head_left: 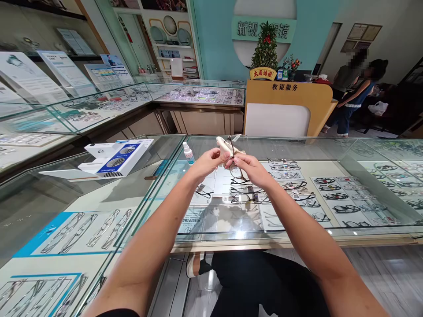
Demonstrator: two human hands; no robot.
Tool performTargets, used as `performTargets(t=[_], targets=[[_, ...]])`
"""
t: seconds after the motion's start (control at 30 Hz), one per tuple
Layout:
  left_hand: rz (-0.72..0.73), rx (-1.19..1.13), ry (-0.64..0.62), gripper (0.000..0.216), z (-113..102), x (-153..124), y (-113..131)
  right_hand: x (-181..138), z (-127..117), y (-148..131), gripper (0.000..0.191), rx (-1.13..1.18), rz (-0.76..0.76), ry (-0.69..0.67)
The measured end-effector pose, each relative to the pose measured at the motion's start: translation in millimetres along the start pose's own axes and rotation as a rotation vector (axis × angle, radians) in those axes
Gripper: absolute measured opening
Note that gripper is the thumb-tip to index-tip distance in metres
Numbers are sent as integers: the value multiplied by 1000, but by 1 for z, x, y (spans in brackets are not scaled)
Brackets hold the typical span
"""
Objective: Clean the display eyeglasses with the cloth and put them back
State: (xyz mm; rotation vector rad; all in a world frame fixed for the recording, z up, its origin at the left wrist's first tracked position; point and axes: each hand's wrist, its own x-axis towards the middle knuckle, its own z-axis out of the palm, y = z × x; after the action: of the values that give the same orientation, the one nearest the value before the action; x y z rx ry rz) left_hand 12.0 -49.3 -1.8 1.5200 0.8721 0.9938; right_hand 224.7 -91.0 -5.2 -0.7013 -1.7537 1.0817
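Observation:
Above the glass counter my two hands are close together with a pair of eyeglasses [242,175] between them. My left hand [211,162] is closed on a pale cream cloth [222,144], which is bunched against the upper part of the eyeglasses. My right hand [254,168] pinches the dark frame, its thumb and fingers pressed together. One lens and a dark temple show; the cloth and fingers hide the rest. Left of my hands a small white spray bottle [189,155] stands upright on the glass.
An opened blue and white box [120,160] lies on the counter to the left. Beneath the glass top [228,235] are rows of eyeglasses [330,187]. A wooden cashier desk [280,92] stands beyond. Two people [355,92] are at the far right.

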Motion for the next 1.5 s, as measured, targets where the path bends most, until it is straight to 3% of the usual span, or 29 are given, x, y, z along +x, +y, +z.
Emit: performTargets(t=[0.1, 0.27, 0.4, 0.67, 0.87, 1.0, 1.5], targets=[[-57, 54, 51, 74, -6, 0, 1, 0, 0, -1, 62, -22, -3, -17], [-106, -137, -8, 65, -6, -1, 2, 0, 1, 3, 65, -10, 28, -12], [-62, -315, -61, 53, -3, 0, 2, 1, 2, 4, 64, -4, 29, -3], [39, -477, 43, 58, 5, 0, 7, -1, 1, -5, 57, 116, 75, -33], [79, -397, -205, 49, 9, -6, 12, -2, 0, -7, 51, 299, 132, -90], [88, -350, -244, 47, 11, -12, 19, -2, 0, -6, 50, 378, 174, -111], [180, -312, 18, 47, 20, -9, 13, -2, -3, -4, 46, 360, 165, -179]])
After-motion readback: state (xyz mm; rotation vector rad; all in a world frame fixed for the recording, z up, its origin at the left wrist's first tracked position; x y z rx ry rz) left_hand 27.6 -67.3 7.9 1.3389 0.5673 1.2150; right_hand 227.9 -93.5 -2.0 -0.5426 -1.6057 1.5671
